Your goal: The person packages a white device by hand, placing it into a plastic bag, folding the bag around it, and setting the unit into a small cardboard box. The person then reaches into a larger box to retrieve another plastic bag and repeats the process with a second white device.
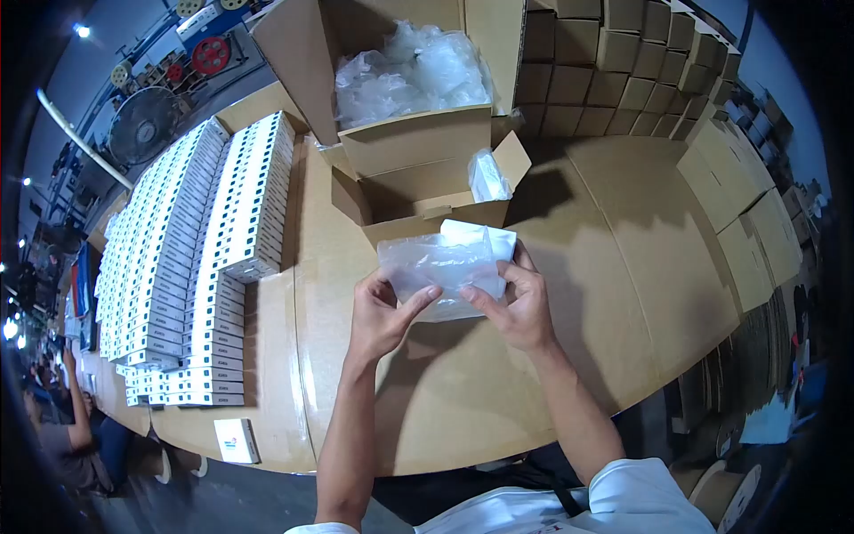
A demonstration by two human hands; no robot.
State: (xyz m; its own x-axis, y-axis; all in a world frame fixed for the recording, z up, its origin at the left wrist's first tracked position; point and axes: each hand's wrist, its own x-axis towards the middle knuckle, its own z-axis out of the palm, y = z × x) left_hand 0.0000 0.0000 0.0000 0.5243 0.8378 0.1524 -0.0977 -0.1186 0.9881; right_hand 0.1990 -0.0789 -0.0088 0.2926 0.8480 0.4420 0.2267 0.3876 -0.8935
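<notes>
A clear plastic bag point(431, 262) is stretched between my two hands, above the table in front of the open carton. My left hand point(388, 313) pinches the bag's left lower side, its thumb lying on the front. On the other side, my right hand point(520, 307) is closed around the bag's right edge and a flat white box point(480, 234). Much of that box is hidden behind the bag and my right fingers. Just beyond stands a small open carton point(405, 212), flaps up, with a plastic-wrapped white item point(487, 176) at its right end.
Long stacked rows of white boxes point(200, 258) line the left side. One white box point(236, 441) lies alone near the front edge. Behind the small carton, a large carton point(298, 67) holds crumpled plastic bags point(414, 76). Brown cartons point(623, 71) are piled at the back right.
</notes>
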